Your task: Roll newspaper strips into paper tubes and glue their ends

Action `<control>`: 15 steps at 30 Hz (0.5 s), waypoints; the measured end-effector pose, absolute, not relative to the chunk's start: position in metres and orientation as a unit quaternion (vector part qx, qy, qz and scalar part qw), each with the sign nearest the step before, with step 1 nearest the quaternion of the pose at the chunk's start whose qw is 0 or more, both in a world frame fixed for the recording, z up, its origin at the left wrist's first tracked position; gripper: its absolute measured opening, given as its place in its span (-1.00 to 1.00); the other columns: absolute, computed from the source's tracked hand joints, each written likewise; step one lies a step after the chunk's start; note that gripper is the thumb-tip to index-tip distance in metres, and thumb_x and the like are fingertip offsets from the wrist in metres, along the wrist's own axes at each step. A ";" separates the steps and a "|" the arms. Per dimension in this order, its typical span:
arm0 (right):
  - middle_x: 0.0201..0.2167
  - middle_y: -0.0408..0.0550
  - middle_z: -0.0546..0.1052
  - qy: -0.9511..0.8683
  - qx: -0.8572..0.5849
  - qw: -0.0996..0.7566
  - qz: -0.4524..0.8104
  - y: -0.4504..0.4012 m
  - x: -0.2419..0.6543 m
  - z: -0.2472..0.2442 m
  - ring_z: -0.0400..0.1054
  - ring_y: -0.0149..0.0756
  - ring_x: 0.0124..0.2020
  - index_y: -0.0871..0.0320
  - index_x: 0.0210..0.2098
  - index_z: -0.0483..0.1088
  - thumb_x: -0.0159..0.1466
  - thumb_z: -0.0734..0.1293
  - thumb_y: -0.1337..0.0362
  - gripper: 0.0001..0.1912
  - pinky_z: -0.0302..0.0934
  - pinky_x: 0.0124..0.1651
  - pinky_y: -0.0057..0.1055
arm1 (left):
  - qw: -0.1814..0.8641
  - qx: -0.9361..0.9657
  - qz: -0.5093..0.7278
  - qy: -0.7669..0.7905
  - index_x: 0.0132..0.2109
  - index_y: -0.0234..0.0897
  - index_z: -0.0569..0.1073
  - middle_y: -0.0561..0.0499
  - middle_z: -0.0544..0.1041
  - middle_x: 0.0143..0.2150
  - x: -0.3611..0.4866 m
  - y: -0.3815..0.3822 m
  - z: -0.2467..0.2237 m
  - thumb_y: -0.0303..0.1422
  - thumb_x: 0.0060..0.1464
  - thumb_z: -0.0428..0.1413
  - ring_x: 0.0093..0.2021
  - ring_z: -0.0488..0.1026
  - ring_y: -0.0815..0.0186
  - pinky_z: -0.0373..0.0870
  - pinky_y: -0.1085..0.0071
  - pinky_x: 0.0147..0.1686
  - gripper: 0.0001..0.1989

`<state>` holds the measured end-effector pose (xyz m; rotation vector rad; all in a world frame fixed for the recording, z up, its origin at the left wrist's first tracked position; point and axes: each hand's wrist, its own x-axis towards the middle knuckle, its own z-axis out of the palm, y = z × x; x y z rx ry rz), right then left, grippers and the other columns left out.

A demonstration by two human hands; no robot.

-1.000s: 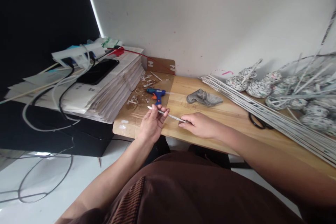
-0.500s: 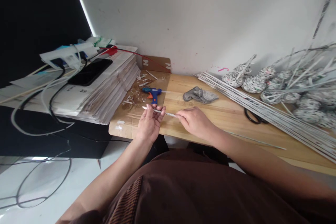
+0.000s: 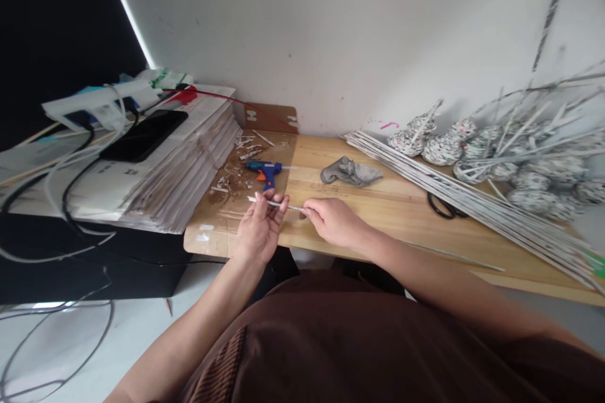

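Note:
Between my hands runs a thin rolled paper stick (image 3: pixel 293 208), held above the table's near edge. My left hand (image 3: pixel 261 221), palm up, pinches it between thumb and fingers, and its pale tip pokes out to the left. My right hand (image 3: pixel 333 220) is closed round the other part, its fingertips by the left fingers. Beyond the left hand lies a blue hot glue gun (image 3: pixel 267 174) with an orange trigger. A crumpled grey cloth (image 3: pixel 350 171) rests behind the right hand. One more thin stick (image 3: pixel 454 255) lies under the right forearm.
A bundle of paper sticks (image 3: pixel 454 201) crosses the table's right side, partly over black-handled scissors (image 3: pixel 440 206). Several woven paper pieces (image 3: pixel 442 146) stand behind. At left, a paper stack (image 3: pixel 189 182) carries a phone (image 3: pixel 144 135) and cables. Paper scraps (image 3: pixel 222 187) litter the cardboard (image 3: pixel 208 227).
The view has turned slightly, so the scene sits further left. Both hands keep their hold on the paper stick, with little other movement visible.

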<state>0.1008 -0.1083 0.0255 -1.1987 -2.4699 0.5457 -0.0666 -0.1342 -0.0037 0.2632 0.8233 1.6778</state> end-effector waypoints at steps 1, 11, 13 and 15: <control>-0.44 -0.05 0.56 -0.868 -0.421 0.166 0.204 -0.108 0.101 0.027 0.35 -0.35 -0.44 0.16 -0.32 0.47 0.41 0.18 0.21 -0.70 0.00 -0.37 -0.43 | 0.587 0.115 0.720 0.352 -0.25 -0.43 0.52 -0.07 0.57 -0.37 -0.066 -0.135 -0.004 -0.34 0.31 -0.01 -0.23 0.60 0.33 0.52 0.36 -0.02 -0.72; -0.52 -0.10 0.45 -0.778 -0.375 0.108 0.492 -0.091 0.092 0.031 0.29 -0.42 -0.51 0.24 -0.23 0.48 0.44 0.11 0.16 -0.61 0.15 -0.35 -0.46 | 0.616 0.142 0.693 0.347 -0.21 -0.42 0.54 -0.06 0.58 -0.32 -0.064 -0.141 0.001 -0.46 0.27 0.04 -0.22 0.60 0.34 0.54 0.44 -0.10 -0.81; -0.56 -0.13 0.42 -0.754 -0.373 0.075 0.536 -0.087 0.094 0.034 0.26 -0.43 -0.55 0.25 -0.22 0.48 0.43 0.11 0.11 -0.58 0.15 -0.39 -0.47 | 0.619 0.144 0.690 0.347 -0.22 -0.41 0.54 -0.06 0.58 -0.32 -0.064 -0.141 0.002 -0.45 0.26 0.05 -0.21 0.60 0.33 0.54 0.45 -0.11 -0.82; -0.50 -0.10 0.47 -0.799 -0.380 0.109 0.452 -0.087 0.095 0.039 0.29 -0.41 -0.50 0.22 -0.22 0.50 0.39 0.20 0.08 -0.64 0.11 -0.37 -0.46 | 0.617 0.148 0.690 0.347 -0.23 -0.40 0.54 -0.06 0.58 -0.32 -0.064 -0.140 0.001 -0.43 0.25 0.07 -0.21 0.59 0.33 0.53 0.46 -0.12 -0.83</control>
